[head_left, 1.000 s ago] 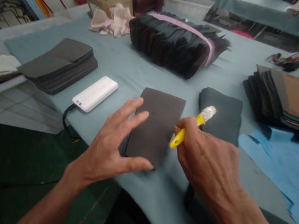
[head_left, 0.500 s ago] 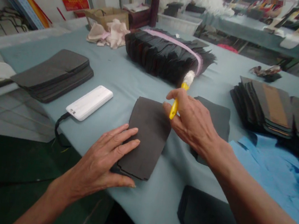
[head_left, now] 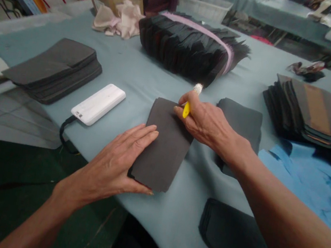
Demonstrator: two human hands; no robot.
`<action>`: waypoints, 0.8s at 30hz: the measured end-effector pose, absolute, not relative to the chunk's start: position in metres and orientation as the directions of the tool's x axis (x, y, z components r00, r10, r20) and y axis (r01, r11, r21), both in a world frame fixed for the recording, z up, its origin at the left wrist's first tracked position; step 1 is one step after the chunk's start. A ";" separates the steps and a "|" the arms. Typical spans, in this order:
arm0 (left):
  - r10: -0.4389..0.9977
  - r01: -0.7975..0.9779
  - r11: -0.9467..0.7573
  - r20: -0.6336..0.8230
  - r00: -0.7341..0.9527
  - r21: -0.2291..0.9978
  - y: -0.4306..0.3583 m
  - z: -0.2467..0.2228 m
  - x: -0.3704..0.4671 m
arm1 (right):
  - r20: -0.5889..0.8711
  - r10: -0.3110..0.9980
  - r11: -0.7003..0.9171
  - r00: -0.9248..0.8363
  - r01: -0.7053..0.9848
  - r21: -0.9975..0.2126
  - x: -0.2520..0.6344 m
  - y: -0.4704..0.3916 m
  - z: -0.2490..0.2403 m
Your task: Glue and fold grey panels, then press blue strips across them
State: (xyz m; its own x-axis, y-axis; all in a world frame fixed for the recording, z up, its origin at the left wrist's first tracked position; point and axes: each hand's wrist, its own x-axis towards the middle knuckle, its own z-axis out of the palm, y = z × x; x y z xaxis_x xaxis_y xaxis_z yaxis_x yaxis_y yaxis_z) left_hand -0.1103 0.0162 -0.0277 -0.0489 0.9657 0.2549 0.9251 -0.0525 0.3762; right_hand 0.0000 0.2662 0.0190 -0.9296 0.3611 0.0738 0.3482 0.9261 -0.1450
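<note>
Blue-grey cloth [head_left: 115,60] covers the table beneath both hands [head_left: 124,155].

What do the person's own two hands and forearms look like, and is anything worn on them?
The left hand and right hand are bare: no glove or ring shows. The left forearm and right forearm show no sleeve, watch or bracelet.

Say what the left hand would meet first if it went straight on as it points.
Passing over the dark sheets at its fingertips, the left hand would probably meet the right hand first, near the yellow-handled brush. Their relative heights are unclear in this view.
</note>
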 end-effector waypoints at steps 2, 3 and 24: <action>0.972 0.923 -0.047 0.230 -0.046 0.383 0.018 -0.026 -0.111 | 0.077 0.369 0.922 -0.926 0.355 -0.156 0.000 0.266 0.019; 0.975 0.923 -0.044 0.219 -0.044 0.383 0.019 -0.024 -0.112 | 0.080 0.374 0.920 -0.924 0.359 -0.154 0.000 0.267 0.019; 0.927 0.914 -0.095 0.369 -0.062 0.393 0.042 0.007 -0.098 | 0.434 0.703 0.676 -0.563 0.338 -0.656 0.088 0.230 0.060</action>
State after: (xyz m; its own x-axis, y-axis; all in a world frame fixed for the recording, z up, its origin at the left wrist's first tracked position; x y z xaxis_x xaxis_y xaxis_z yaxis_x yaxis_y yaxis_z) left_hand -0.0982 0.0417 0.0069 -0.0621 0.9274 0.3688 0.9144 -0.0952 0.3934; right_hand 0.0883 0.2300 0.0604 -0.5632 0.7029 0.4344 0.3375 0.6755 -0.6555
